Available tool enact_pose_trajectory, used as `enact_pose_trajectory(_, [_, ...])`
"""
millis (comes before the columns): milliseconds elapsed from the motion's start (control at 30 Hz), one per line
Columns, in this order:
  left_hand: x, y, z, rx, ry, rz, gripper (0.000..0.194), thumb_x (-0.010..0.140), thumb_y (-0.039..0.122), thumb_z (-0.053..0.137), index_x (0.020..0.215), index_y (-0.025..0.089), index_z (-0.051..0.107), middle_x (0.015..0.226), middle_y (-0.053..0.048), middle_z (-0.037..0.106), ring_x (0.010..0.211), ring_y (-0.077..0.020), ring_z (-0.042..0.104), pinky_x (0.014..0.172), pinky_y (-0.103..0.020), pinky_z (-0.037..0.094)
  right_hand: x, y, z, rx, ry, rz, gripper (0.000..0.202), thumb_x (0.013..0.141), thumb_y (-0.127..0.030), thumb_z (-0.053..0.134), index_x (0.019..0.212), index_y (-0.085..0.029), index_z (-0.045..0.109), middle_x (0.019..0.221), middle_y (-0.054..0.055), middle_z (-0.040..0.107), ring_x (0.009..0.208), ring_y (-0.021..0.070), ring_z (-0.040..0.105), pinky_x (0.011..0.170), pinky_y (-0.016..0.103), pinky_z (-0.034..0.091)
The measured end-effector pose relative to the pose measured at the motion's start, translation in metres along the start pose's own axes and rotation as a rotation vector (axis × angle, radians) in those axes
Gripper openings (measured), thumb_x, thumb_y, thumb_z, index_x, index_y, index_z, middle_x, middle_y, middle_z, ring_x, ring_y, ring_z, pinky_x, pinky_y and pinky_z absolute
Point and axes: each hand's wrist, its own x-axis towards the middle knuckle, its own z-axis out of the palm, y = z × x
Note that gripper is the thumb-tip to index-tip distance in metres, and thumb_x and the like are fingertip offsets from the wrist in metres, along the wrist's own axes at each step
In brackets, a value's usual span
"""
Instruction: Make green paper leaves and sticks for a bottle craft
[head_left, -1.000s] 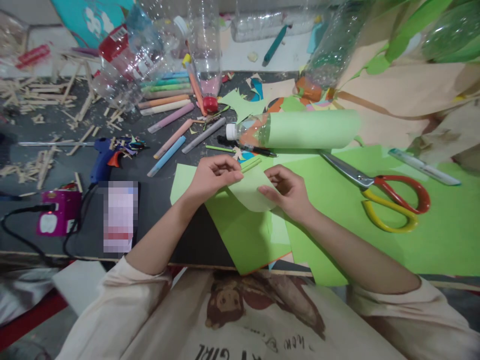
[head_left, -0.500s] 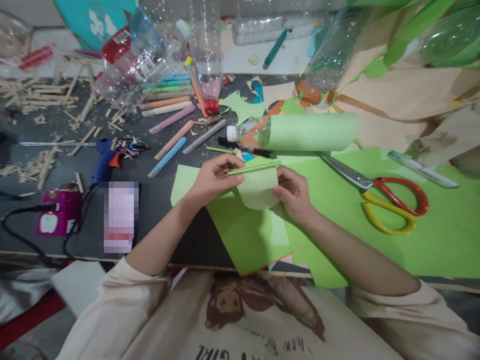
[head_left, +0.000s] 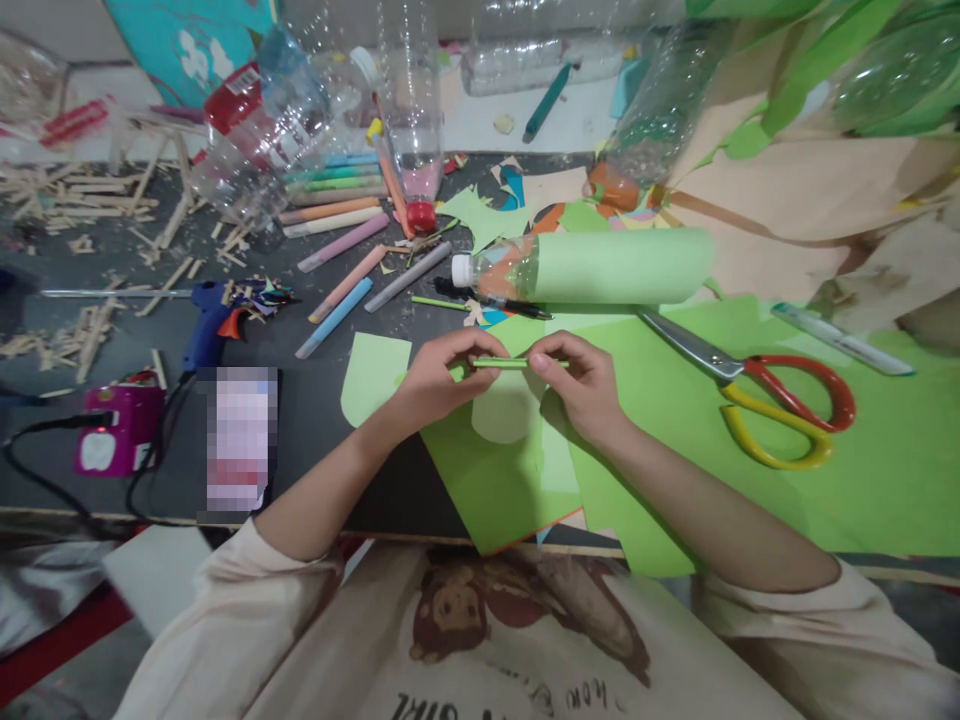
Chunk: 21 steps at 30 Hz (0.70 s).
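Observation:
Both hands meet over the green sheets, closed on a thin folded green paper strip point(head_left: 491, 363). My left hand point(head_left: 442, 372) pinches its left part between thumb and fingers. On the right part, my right hand point(head_left: 581, 380) has thumb and forefinger closed. Just below the strip shows a pale green paper piece point(head_left: 506, 415) with a rounded lower edge; whether it is joined to the strip I cannot tell. A similar pale green piece point(head_left: 372, 380) lies left of my left hand. Beyond the hands rests a clear bottle point(head_left: 622, 266) on its side, wrapped in pale green paper.
Scissors point(head_left: 739, 372) with red and yellow handles lie on a green sheet point(head_left: 885, 480) at right. On the left are a blue glue gun point(head_left: 210, 320), a phone point(head_left: 238, 435) and a purple box point(head_left: 120, 428) with a cable. Markers point(head_left: 334, 318), wood sticks and bottles crowd the back.
My right hand has shifted from the pale paper piece's side up to the green strip. The strip is now lower and more level, and the pale piece shows less of its upper part.

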Motion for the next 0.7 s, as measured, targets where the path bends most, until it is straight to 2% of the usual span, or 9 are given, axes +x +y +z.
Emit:
enact_pose_trajectory(200, [0.0, -0.001, 0.003, 0.064, 0.059, 0.004, 0.011, 0.078, 0.028, 0.062, 0.082, 0.019, 0.065, 0.086, -0.004, 0.069, 0.077, -0.0148, 0.06, 0.066, -0.024, 0.045, -0.001, 0.005, 0.001, 0.0, 0.023, -0.045, 0.041, 0.072, -0.063, 0.074, 0.069, -0.024, 0.066, 0.069, 0.0, 0.069, 0.065, 0.0153, 0.063, 0.058, 0.03, 0.051])
enact_pose_trajectory(333, [0.0, -0.001, 0.003, 0.035, 0.058, -0.018, 0.02, 0.076, 0.036, 0.069, 0.085, 0.019, 0.066, 0.09, -0.004, 0.071, 0.082, -0.0165, 0.063, 0.07, -0.025, 0.047, -0.001, 0.007, 0.002, 0.005, 0.041, -0.025, 0.039, 0.072, -0.061, 0.076, 0.071, -0.024, 0.067, 0.071, 0.0, 0.069, 0.067, 0.0159, 0.064, 0.057, 0.029, 0.051])
enact_pose_trajectory(500, [0.001, -0.004, 0.005, 0.008, 0.095, -0.042, 0.026, 0.076, 0.044, 0.073, 0.08, 0.019, 0.068, 0.086, -0.005, 0.073, 0.082, -0.018, 0.065, 0.072, -0.027, 0.049, -0.001, 0.009, 0.001, 0.02, 0.037, -0.028, 0.031, 0.073, -0.053, 0.079, 0.073, -0.023, 0.07, 0.074, 0.001, 0.071, 0.071, 0.016, 0.067, 0.058, 0.028, 0.053])
enact_pose_trajectory(700, [0.0, -0.007, 0.007, 0.008, 0.16, -0.053, 0.028, 0.075, 0.046, 0.074, 0.078, 0.019, 0.07, 0.082, -0.004, 0.073, 0.076, -0.0166, 0.064, 0.066, -0.026, 0.046, -0.002, 0.011, 0.0, 0.024, 0.018, -0.03, 0.021, 0.073, -0.043, 0.08, 0.078, -0.024, 0.073, 0.08, 0.001, 0.075, 0.076, 0.0163, 0.07, 0.061, 0.028, 0.055])
